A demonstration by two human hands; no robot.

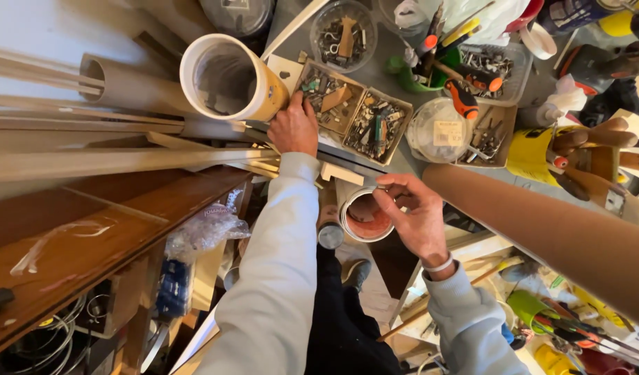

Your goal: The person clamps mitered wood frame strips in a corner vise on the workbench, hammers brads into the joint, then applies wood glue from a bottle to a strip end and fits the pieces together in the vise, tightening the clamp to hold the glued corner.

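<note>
At frame centre, the right hand [418, 217] pinched a tin's [364, 215] rim; the left hand [294, 128], fingers curled, rested against a cardboard box [328, 96].

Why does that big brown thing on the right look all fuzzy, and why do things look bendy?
Head view: the brown pole sits closest to the camera, so it blurs; the wide lens bends the planks near the edges; the right hand on the metal can looks sharp, in soft even light.

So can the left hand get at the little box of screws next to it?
Probably yes. The left hand rests right beside the little box of screws, whose top is open, and nothing lies between them. The big white tube sits on the hand's other side.
</note>
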